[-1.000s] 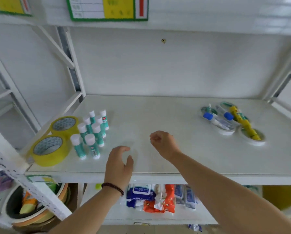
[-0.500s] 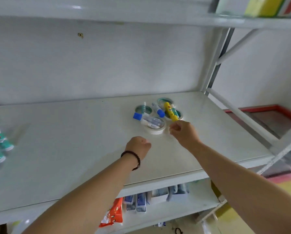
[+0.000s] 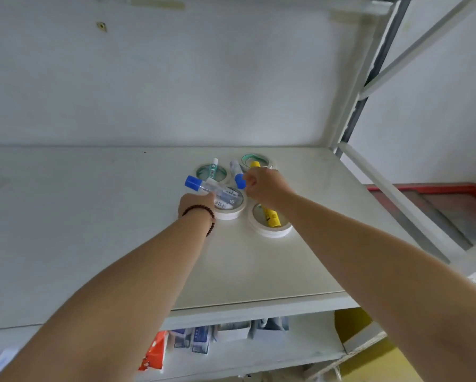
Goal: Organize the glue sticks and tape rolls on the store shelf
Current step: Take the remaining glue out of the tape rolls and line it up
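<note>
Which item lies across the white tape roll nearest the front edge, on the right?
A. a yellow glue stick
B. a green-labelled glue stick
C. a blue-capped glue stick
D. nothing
A: the yellow glue stick lies over the hole of the front-right white tape roll, its upper end hidden behind the right hand.

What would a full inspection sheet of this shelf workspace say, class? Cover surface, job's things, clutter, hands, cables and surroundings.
Surface: white shelf board, bare apart from one cluster.
Job's things: four white tape rolls lying flat; blue-capped glue sticks and a yellow glue stick lie across them.
Clutter: nothing seen.
Hands: left hand at the long blue-capped stick, grip unclear; right hand curled over the cluster, grip hidden.
Cables: nothing seen.
Surroundings: white back wall; packaged goods on the lower shelf.
</note>
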